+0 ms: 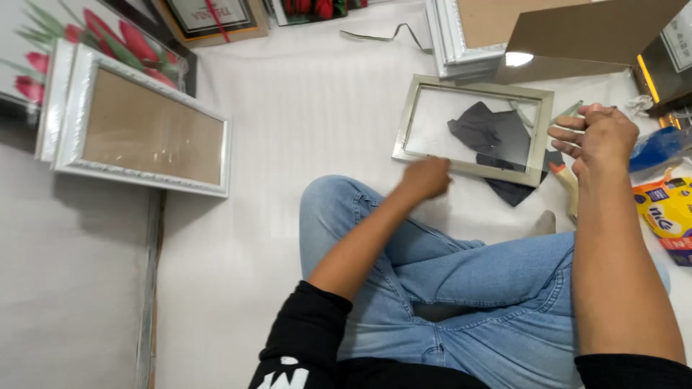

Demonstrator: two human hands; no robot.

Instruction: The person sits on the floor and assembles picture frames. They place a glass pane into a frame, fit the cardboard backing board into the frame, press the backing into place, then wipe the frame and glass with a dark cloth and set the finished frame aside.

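1. Nearest the camera, the person sits cross-legged in blue jeans [468, 288] and black sleeves on a white sheet [317, 108] that covers the floor.
2. The left hand [427, 178] is clenched into a loose fist, knuckles resting on the near edge of a silver picture frame [411, 115]; it presses on the frame and closes around nothing.
3. The right hand [600, 137] hovers just past the frame's right edge, its grip pinched on a thin greenish shard [569, 110] that juts toward the frame.
4. The silver frame lies flat on the sheet just beyond the knees, its glass showing a dark grey cloth [490, 130] that spills out past the near right corner.
5. A wooden-handled tool [566, 184] lies beside that corner, under the right wrist.
6. To the right sit a yellow packet [667, 209] and a blue item [657, 148].
7. Far left, a white ornate frame [72, 130] with brown backing lies by a tulip picture [108, 39].
8. Farthest away, stacked white frames [450, 36] and a brown cardboard sheet [591, 32] rest.
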